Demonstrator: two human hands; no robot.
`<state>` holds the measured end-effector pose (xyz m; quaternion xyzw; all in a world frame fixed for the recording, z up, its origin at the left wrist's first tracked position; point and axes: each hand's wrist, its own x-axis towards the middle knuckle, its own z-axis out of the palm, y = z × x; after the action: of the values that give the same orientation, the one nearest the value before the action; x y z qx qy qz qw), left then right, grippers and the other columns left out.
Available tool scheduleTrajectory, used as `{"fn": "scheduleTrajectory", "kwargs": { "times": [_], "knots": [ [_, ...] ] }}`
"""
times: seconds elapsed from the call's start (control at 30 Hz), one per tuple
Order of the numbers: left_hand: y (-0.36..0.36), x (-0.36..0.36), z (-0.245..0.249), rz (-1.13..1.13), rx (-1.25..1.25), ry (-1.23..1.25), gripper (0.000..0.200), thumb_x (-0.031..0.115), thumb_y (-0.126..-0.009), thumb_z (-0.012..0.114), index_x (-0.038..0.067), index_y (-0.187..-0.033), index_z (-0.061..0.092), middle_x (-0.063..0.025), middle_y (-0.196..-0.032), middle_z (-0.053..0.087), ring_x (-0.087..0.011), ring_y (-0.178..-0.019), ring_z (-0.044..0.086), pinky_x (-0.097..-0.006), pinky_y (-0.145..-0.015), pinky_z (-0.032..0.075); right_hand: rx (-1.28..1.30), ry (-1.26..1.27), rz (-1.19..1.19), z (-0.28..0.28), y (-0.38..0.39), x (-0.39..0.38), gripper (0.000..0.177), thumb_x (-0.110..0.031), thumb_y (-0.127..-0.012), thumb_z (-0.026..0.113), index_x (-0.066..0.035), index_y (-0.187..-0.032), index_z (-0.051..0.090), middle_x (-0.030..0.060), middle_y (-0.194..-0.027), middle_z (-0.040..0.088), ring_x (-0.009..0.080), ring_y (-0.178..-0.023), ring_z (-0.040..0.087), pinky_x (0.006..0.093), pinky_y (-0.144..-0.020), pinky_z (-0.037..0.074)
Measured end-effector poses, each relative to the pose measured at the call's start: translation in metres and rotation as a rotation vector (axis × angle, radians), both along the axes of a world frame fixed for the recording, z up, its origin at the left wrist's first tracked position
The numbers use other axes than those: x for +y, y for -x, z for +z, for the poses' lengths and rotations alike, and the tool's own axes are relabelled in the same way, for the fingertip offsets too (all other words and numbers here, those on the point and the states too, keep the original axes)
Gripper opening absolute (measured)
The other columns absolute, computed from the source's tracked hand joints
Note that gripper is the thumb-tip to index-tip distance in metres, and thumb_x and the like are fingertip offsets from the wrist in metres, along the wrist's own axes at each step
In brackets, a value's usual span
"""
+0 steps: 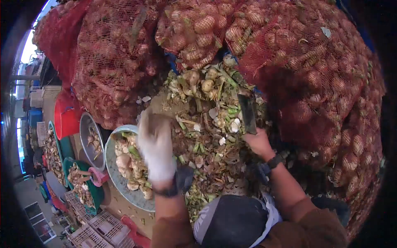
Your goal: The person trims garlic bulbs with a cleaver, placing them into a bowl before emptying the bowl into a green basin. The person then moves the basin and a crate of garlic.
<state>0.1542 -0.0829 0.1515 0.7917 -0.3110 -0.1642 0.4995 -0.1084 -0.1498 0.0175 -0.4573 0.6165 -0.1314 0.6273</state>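
Note:
My right hand (258,143) is bare and closed around the handle of a knife (247,115). Its broad dark blade points away from me over a heap of peelings (215,153). My left hand (156,142) wears a whitish glove and is smeared by motion, so its fingers and anything in them cannot be made out. It is beside the rim of a pale round basin (144,201) that holds several cream-coloured bulbs (126,162). More untrimmed bulbs (207,85) with green stalks lie at the far end of the heap.
Red mesh sacks (120,62) full of bulbs rise ahead, and another sack (306,70) crowds the right. To the left stand a metal bowl (82,124), a red bucket (66,115) and a green tub (97,194). Plastic crates (105,227) are at the lower left.

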Motion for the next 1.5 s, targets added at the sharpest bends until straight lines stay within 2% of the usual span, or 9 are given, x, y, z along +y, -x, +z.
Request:
{"fn": "scheduleTrajectory", "kwargs": {
  "times": [0.07,0.2,0.27,0.33,0.4,0.73,1.07,1.2,1.5],
  "knots": [
    [-0.015,-0.067,-0.042,0.204,0.432,0.035,0.055,0.008,-0.079,0.061,-0.003,-0.129,0.042,-0.0146,-0.107,0.059,-0.0153,-0.090,0.058,-0.0253,-0.074,0.047,0.049,0.078,0.199,0.006,-0.007,-0.001,0.026,-0.020,-0.073,0.062,-0.001,-0.091,0.064,0.0075,-0.067,0.061,0.0144,-0.061,0.055,0.0335,-0.062,0.046],
    [-0.052,-0.134,-0.133,0.218,-0.117,-0.731,0.063,0.028,-0.078,0.066,0.005,-0.131,0.044,-0.0167,-0.113,0.061,-0.0275,-0.096,0.061,-0.0376,-0.083,0.048,0.114,0.066,0.193,0.033,0.016,0.000,0.029,-0.020,-0.070,0.063,0.000,-0.092,0.064,0.0075,-0.072,0.063,0.0141,-0.066,0.055,0.0323,-0.065,0.046],
    [-0.056,-0.132,-0.132,0.150,0.419,-0.556,0.057,0.022,-0.076,0.069,0.003,-0.126,0.048,-0.0138,-0.105,0.064,-0.0255,-0.087,0.063,-0.0377,-0.075,0.050,0.113,0.065,0.138,0.012,0.036,0.005,0.030,-0.020,-0.070,0.064,0.002,-0.091,0.063,0.0075,-0.072,0.062,0.0141,-0.067,0.054,0.0314,-0.065,0.046],
    [-0.052,-0.110,-0.176,0.104,0.103,-0.391,0.051,0.017,-0.073,0.072,0.000,-0.116,0.051,-0.0120,-0.095,0.064,-0.0216,-0.082,0.062,-0.0345,-0.069,0.050,0.085,0.047,-0.021,-0.003,0.044,0.009,0.025,-0.016,-0.072,0.063,0.002,-0.089,0.062,0.0055,-0.075,0.063,0.0120,-0.068,0.053,0.0302,-0.065,0.046],
    [-0.017,-0.081,-0.155,0.090,0.090,-0.244,0.060,0.018,-0.063,0.075,-0.005,-0.112,0.050,-0.0229,-0.109,0.053,-0.0347,-0.100,0.054,-0.0412,-0.085,0.045,0.020,0.024,-0.019,0.009,0.034,0.002,0.023,-0.015,-0.074,0.063,0.001,-0.090,0.062,0.0046,-0.077,0.064,0.0111,-0.069,0.053,0.0299,-0.066,0.046],
    [0.083,0.007,-0.017,-0.361,-0.096,-0.086,0.049,0.004,-0.063,0.075,-0.001,-0.107,0.055,-0.0162,-0.094,0.064,-0.0275,-0.086,0.064,-0.0332,-0.077,0.050,-0.499,0.197,0.130,0.116,-0.060,-0.007,0.039,-0.011,-0.071,0.076,0.000,-0.105,0.060,0.0021,-0.096,0.065,0.0083,-0.086,0.057,0.0266,-0.082,0.046],
    [0.055,0.045,0.003,-0.474,0.607,-0.188,0.040,-0.003,-0.070,0.066,-0.004,-0.109,0.059,-0.0080,-0.093,0.066,-0.0089,-0.086,0.058,-0.0247,-0.077,0.048,-0.492,0.109,0.471,0.112,-0.056,-0.002,0.041,-0.013,-0.073,0.075,0.001,-0.108,0.059,0.0040,-0.099,0.065,0.0100,-0.088,0.057,0.0292,-0.085,0.046],
    [0.042,0.064,-0.013,-0.271,1.082,0.005,0.026,0.001,-0.076,0.061,-0.001,-0.103,0.061,-0.0081,-0.088,0.065,-0.0103,-0.074,0.059,-0.0253,-0.062,0.049,-0.636,-0.063,0.498,0.092,-0.051,-0.001,0.043,-0.011,-0.074,0.071,0.001,-0.112,0.056,0.0097,-0.106,0.062,0.0164,-0.096,0.058,0.0327,-0.083,0.048],
    [0.028,0.086,0.020,0.138,0.933,0.368,0.031,0.003,-0.086,0.049,0.003,-0.117,0.050,-0.0098,-0.099,0.061,-0.0128,-0.069,0.056,-0.0231,-0.058,0.048,-0.995,-0.387,0.109,0.085,-0.054,0.012,0.043,-0.003,-0.071,0.063,0.001,-0.113,0.053,0.0099,-0.107,0.059,0.0199,-0.092,0.060,0.0329,-0.086,0.047]
  ]
}}
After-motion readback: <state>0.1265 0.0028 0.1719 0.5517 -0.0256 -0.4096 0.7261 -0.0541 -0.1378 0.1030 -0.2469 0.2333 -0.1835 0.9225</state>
